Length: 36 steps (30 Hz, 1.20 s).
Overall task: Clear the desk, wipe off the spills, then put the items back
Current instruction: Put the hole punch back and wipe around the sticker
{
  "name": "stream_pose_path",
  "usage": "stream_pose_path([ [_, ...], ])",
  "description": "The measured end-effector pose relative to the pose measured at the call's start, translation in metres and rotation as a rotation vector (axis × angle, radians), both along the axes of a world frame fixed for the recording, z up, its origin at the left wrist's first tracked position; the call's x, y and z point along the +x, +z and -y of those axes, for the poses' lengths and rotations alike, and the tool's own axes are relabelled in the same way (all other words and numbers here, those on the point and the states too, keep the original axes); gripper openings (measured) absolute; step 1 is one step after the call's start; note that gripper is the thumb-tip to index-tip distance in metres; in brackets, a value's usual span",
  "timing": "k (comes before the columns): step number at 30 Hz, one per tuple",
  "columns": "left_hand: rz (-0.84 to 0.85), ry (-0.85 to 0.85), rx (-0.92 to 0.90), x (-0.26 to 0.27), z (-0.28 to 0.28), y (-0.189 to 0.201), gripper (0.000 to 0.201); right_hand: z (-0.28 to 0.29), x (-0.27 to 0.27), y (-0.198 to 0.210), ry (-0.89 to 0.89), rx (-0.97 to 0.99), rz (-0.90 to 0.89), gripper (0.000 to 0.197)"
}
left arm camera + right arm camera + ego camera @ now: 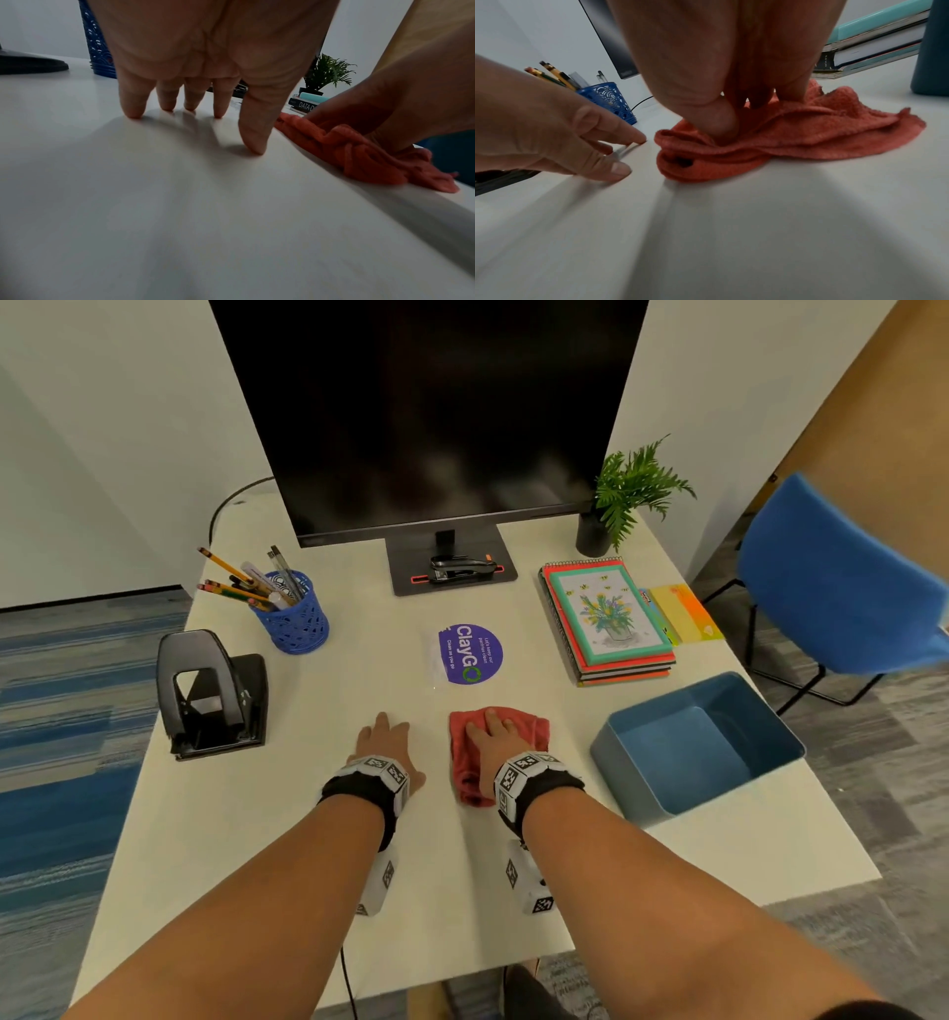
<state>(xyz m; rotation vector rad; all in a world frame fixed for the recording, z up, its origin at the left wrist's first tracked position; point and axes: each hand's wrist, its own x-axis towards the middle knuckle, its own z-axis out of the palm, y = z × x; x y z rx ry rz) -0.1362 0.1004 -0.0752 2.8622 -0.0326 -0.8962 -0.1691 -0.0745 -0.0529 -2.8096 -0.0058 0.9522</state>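
On the white desk point(287, 834) my right hand point(494, 737) bears down on a crumpled red cloth point(531, 726). In the right wrist view its thumb and fingers point(721, 119) dig into the bunched cloth point(808, 132) and pinch folds of it. My left hand point(385, 737) lies just left of the cloth, apart from it, holding nothing. Its straight fingertips point(133, 109) touch the bare desk. A round purple ClayGo sticker point(470, 653) lies beyond both hands, with a pale glossy patch at its left edge.
A hole punch point(210, 695) and a blue pencil cup point(295, 618) stand at the left. A stapler point(462, 567) sits on the monitor base. Right: stacked notebooks point(608, 618), sticky notes point(683, 613), a potted plant point(616, 505), an empty blue bin point(703, 747). A blue chair point(847, 577) stands off the desk's right side.
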Motion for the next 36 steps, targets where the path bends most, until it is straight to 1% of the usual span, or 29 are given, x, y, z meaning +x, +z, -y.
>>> stream_pose_path([
  [4, 0.053, 0.005, -0.035, -0.007, 0.001, 0.002, 0.069, -0.006, -0.014, 0.003, 0.011, 0.032, 0.006, 0.092],
  [6, 0.050, 0.032, -0.056, -0.009, 0.003, 0.005, 0.063, -0.007, -0.019, 0.004, 0.007, 0.067, 0.010, 0.085],
  [8, 0.059, 0.051, -0.080, -0.011, 0.007, 0.008, 0.061, -0.009, -0.022, 0.008, 0.014, 0.088, 0.034, 0.073],
  [11, 0.083, 0.035, -0.120, -0.015, 0.012, 0.011, 0.058, -0.010, -0.024, 0.021, 0.023, 0.064, 0.101, 0.046],
  [13, 0.098, 0.004, -0.145, -0.017, 0.014, 0.014, 0.061, -0.008, -0.023, 0.028, -0.023, 0.054, 0.132, 0.037],
  [15, 0.105, -0.033, -0.175, -0.019, 0.016, 0.016, 0.062, -0.004, -0.024, 0.029, -0.109, 0.038, 0.175, 0.035],
  [17, 0.115, -0.048, -0.212, -0.020, 0.019, 0.020, 0.053, 0.000, -0.027, 0.024, -0.171, 0.011, 0.215, 0.033],
  [19, 0.130, -0.046, -0.240, -0.021, 0.021, 0.021, 0.041, 0.001, -0.029, 0.021, -0.183, -0.004, 0.204, 0.031],
  [20, 0.123, -0.049, -0.239, -0.022, 0.021, 0.022, 0.040, 0.002, -0.029, 0.020, -0.179, -0.007, 0.187, 0.032],
  [21, 0.097, -0.059, -0.225, -0.022, 0.021, 0.023, 0.043, 0.002, -0.029, 0.020, -0.174, -0.008, 0.172, 0.035],
  [24, 0.034, -0.126, -0.153, -0.024, 0.021, 0.025, 0.061, 0.004, -0.031, 0.022, -0.160, -0.014, 0.153, 0.041],
  [26, 0.020, -0.135, -0.138, -0.027, 0.022, 0.026, 0.066, 0.006, -0.034, 0.021, -0.158, -0.013, 0.150, 0.043],
  [31, -0.004, -0.150, -0.121, -0.028, 0.025, 0.032, 0.068, 0.010, -0.038, 0.021, -0.164, -0.001, 0.137, 0.044],
  [34, -0.011, -0.156, -0.123, -0.026, 0.028, 0.039, 0.065, 0.012, -0.033, 0.025, -0.174, -0.004, 0.137, 0.037],
  [36, 0.010, -0.164, -0.130, -0.023, 0.031, 0.045, 0.062, 0.016, -0.027, 0.031, -0.207, -0.005, 0.179, 0.033],
])
